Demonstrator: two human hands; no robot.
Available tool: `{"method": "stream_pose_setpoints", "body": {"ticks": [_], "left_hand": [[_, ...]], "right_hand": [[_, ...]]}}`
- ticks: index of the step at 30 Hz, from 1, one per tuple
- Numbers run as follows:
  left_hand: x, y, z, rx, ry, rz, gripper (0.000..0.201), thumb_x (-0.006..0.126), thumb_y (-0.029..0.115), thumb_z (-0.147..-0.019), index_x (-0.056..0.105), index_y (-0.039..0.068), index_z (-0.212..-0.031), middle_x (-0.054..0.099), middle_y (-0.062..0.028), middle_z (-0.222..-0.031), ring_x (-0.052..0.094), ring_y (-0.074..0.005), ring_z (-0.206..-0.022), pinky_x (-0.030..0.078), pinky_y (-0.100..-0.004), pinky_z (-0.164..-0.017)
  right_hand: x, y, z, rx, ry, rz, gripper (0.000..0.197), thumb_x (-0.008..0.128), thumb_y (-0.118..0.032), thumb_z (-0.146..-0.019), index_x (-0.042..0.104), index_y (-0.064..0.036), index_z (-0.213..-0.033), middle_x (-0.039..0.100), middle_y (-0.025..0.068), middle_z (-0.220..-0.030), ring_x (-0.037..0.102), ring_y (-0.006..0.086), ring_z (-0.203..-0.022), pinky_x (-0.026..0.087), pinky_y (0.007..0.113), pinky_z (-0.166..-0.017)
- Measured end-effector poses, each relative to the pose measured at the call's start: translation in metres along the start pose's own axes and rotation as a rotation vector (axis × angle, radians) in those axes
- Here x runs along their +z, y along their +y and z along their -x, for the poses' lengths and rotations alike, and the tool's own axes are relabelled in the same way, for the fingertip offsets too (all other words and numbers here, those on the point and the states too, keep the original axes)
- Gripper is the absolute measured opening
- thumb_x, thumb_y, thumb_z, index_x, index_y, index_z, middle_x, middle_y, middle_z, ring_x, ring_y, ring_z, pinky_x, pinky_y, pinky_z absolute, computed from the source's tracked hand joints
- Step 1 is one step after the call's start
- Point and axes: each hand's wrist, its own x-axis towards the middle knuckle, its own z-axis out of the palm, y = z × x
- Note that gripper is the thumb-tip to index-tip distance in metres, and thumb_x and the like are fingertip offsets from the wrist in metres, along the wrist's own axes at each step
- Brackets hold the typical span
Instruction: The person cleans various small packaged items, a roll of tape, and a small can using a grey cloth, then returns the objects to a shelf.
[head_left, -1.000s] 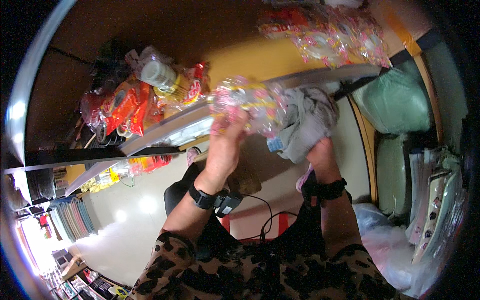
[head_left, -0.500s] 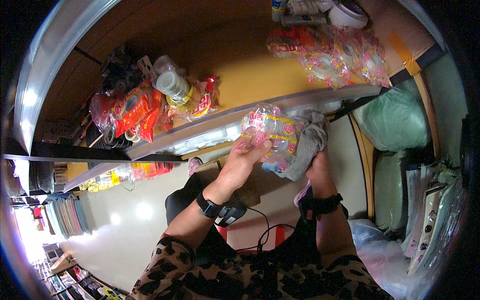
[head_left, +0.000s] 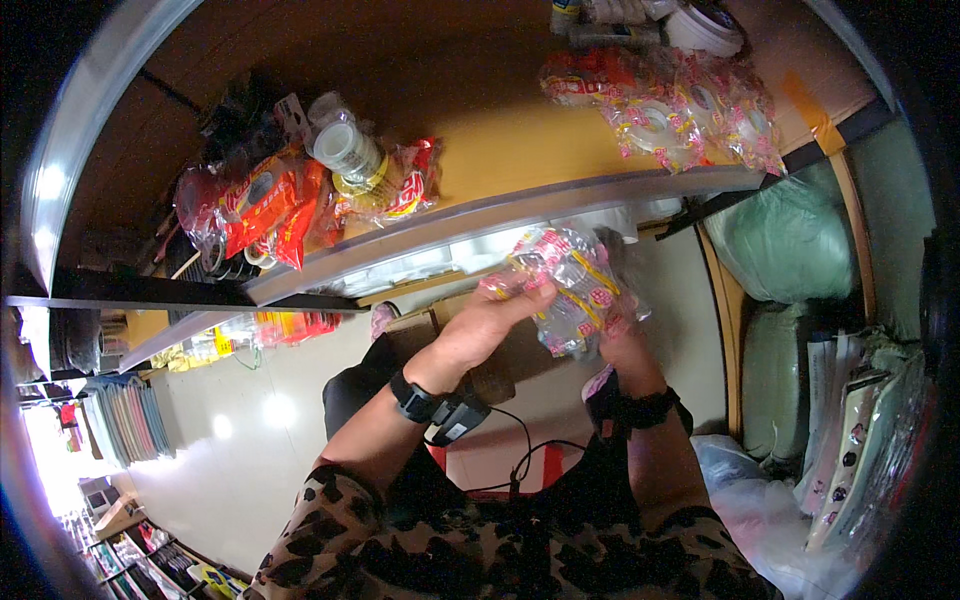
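A see-through plastic pack of clear tape rolls point(head_left: 575, 285), with pink and yellow print, is held in front of me below the shelf edge. My left hand point(head_left: 495, 318) is closed on its left side, thumb lying over the front. My right hand point(head_left: 625, 345) is at the pack's right lower side, its fingers mostly hidden behind the plastic. Only a blurred dark patch of the grey cloth point(head_left: 608, 240) shows behind the pack, above the right hand.
The shelf point(head_left: 490, 150) ahead carries orange-red packets point(head_left: 275, 210), a stack of clear rolls point(head_left: 347, 150) and more wrapped tape rolls point(head_left: 655, 125). A green plastic bag point(head_left: 790, 240) stands at right. Below lie a cardboard box point(head_left: 480, 365) and a black cable point(head_left: 525, 440).
The tape pack has tilted and shifted slightly right. The grey cloth, plainly seen in my right hand before, is now mostly behind the pack, and the right hand has moved in closer.
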Motion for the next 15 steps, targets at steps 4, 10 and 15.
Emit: {"method": "stream_pose_setpoints", "body": {"ticks": [4,10,15], "left_hand": [[0.007,0.01,0.005,-0.263,-0.034,-0.315,0.036,0.058,0.026,-0.083,0.053,0.004,-0.111,0.056,-0.0021,-0.104,0.049,-0.0116,-0.096,0.036,-0.0265,-0.088],[0.007,0.003,0.005,-0.179,-0.15,-0.359,0.026,0.055,0.023,-0.085,0.058,0.002,-0.1,0.054,0.0003,-0.091,0.047,-0.0091,-0.087,0.038,-0.0247,-0.081],[0.006,-0.012,0.01,-0.128,-0.166,-0.355,0.023,0.054,0.02,-0.085,0.057,0.005,-0.103,0.057,0.0027,-0.09,0.048,-0.0065,-0.086,0.039,-0.0221,-0.078]], "right_hand": [[0.005,-0.012,0.017,0.087,-0.055,0.054,0.053,0.057,-0.031,-0.08,0.041,-0.0033,-0.121,0.05,0.0075,-0.114,0.05,0.0179,-0.1,0.043,0.031,-0.083],[0.004,-0.021,0.027,0.146,-0.074,0.071,0.052,0.053,-0.032,-0.082,0.038,-0.004,-0.123,0.049,0.0078,-0.115,0.05,0.0186,-0.1,0.042,0.03,-0.083],[0.007,-0.026,0.024,0.168,-0.087,0.044,0.052,0.049,-0.033,-0.085,0.036,-0.0046,-0.125,0.049,0.0081,-0.116,0.05,0.0191,-0.101,0.042,0.03,-0.083]]}}
